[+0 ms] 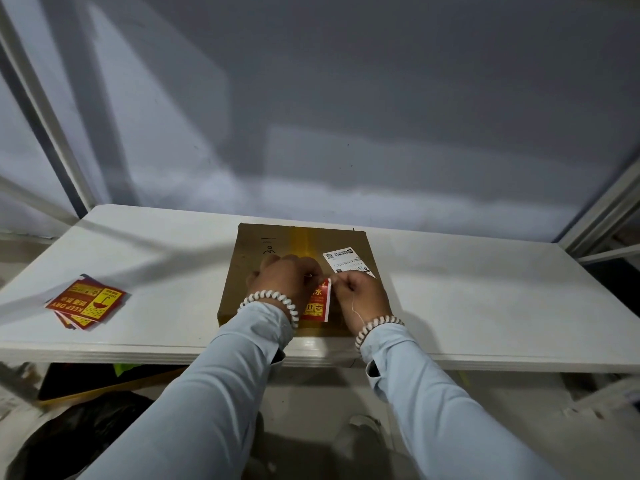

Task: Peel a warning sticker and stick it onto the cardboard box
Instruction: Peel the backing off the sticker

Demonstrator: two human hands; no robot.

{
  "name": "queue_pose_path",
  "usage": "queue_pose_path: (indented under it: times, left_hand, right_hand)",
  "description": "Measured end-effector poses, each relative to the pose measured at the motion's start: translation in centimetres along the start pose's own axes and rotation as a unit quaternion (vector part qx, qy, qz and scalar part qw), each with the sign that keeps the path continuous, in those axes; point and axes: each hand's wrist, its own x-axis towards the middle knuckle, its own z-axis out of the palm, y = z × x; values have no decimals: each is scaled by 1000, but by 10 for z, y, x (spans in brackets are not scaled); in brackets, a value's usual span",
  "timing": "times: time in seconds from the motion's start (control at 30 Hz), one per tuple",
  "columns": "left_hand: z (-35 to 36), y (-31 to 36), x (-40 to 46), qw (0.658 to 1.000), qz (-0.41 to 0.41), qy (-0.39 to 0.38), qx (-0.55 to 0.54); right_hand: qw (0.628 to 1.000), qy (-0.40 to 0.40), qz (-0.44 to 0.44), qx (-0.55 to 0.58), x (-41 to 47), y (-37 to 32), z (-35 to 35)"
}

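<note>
A flat brown cardboard box (252, 258) lies in the middle of the white table (485, 299), with "3011" handwritten on it and a white shipping label (343, 259) at its far right. Above the box's near half, both hands hold a red warning sticker (318, 304) with a white backing edge. My left hand (284, 278) grips its left side and covers part of it. My right hand (362, 294) pinches its upper right corner, where the white edge lifts away.
A fanned stack of red and yellow "KEEP DRY" stickers (88, 303) lies on the table's left part. A grey wall rises behind the table, with metal frame posts at both sides. Dark bags and a yellow board sit under the table's left.
</note>
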Motion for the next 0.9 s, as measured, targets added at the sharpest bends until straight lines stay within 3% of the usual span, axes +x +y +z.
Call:
queue_pose_path:
  times: [0.43, 0.9]
  left_hand:
    - [-2, 0, -3, 1000, -5, 12, 6]
    - [-1, 3, -6, 1000, -6, 4, 23]
  right_hand:
    - [995, -11, 39, 94, -2, -1, -1]
    - [999, 6, 9, 37, -1, 3, -2]
